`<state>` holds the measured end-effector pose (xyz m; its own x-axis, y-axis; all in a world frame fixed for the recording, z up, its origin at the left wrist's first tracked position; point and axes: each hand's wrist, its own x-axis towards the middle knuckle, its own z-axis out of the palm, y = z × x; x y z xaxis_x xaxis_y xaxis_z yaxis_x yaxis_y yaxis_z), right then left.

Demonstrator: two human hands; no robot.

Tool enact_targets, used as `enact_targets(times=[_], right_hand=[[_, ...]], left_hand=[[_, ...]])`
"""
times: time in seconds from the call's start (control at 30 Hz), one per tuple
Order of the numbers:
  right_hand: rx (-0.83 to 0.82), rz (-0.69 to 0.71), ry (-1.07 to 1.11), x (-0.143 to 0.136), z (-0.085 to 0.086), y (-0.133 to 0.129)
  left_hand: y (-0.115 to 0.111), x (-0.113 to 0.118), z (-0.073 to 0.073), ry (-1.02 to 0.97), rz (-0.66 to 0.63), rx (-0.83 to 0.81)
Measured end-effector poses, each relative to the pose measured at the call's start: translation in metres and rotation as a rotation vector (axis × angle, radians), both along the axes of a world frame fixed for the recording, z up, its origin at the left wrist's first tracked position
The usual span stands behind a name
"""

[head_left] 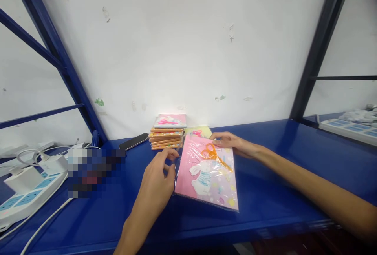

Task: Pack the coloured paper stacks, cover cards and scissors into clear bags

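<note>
A pink craft pack (203,184) in clear plastic film, printed with a white rabbit and with orange scissors (213,155) inside, is tilted up over the blue table. My right hand (228,143) grips its upper right corner, thumb in front and fingers partly hidden behind. Beside its left edge is my left hand (159,174), fingers curved and apart from the thumb, close to the film. Just behind stands a stack of similar packs (166,135), the top one showing pink scissors. A yellowish pack (200,131) with pink scissors lies partly hidden behind the pink one.
On the blue table (265,184), a dark phone (134,142) lies left of the stack. Further left, a white power strip (32,192) holds chargers and cables beside a blurred-out patch. Another power strip (350,129) is at far right. Metal posts (318,43) and a white wall frame the table.
</note>
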<state>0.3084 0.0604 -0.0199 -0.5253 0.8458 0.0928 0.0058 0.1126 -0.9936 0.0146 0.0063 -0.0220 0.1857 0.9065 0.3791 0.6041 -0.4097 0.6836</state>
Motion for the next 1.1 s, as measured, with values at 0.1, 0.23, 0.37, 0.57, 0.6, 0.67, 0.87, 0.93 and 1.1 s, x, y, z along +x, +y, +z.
enact_targets(times=[0.1,0.23,0.37,0.57,0.6,0.67,0.87,0.93,1.1], right_hand=[[-0.004,-0.014,-0.01,-0.001,0.0,-0.001],[-0.01,-0.022,-0.018,-0.002,0.0,-0.003],[-0.017,-0.027,-0.013,-0.003,0.0,-0.004],[-0.022,-0.022,-0.006,-0.006,-0.002,-0.005],[-0.017,-0.032,-0.013,-0.006,-0.002,-0.005],[-0.021,-0.07,-0.014,-0.007,-0.004,-0.003],[-0.172,0.031,0.063,-0.005,-0.013,0.002],[-0.189,0.097,-0.041,-0.006,-0.014,0.002],[-0.11,0.055,-0.21,-0.006,-0.011,0.005]], left_hand=[[-0.002,0.0,0.003,-0.027,-0.026,-0.042],[-0.005,0.002,0.009,-0.091,-0.045,-0.166],[-0.007,0.002,0.013,-0.112,-0.07,-0.256],[-0.006,-0.001,0.008,-0.09,-0.17,-0.381],[-0.005,-0.001,0.008,-0.126,-0.18,-0.403],[-0.004,-0.001,0.009,-0.22,-0.191,-0.438],[-0.002,-0.004,0.014,-0.414,-0.142,-0.416],[0.0,-0.006,0.013,-0.435,-0.112,-0.41],[0.009,-0.01,0.01,-0.447,-0.038,-0.367]])
